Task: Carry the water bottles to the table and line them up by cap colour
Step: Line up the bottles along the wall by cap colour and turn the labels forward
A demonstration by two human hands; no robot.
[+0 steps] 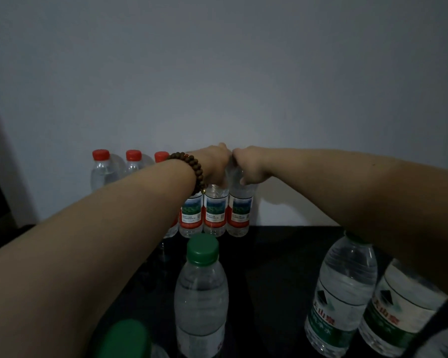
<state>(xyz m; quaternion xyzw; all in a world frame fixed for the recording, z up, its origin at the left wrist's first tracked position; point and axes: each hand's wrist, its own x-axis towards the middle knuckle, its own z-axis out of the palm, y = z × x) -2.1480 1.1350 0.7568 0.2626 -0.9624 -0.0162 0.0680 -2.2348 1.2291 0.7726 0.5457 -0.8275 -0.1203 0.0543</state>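
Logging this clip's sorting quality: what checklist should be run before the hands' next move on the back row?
1. Left hand grips the labelled bottle by its top: ok.
2. Right hand grips the end bottle by its neck: ok.
3. Cap colours under both hands: cannot tell, covered.
4. Red-cap bottles upright along the wall: ok.
5. Green-cap bottles lined up: not ok, scattered in front.
6. Right forearm clear of the green-cap bottles beneath: cannot tell.

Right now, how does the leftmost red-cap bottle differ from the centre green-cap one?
Cap: leftmost red-cap bottle red, centre green-cap bottle green. Place: red-cap bottle stands in the back row by the wall; green-cap bottle stands nearer the camera. Both upright, clear, capped.
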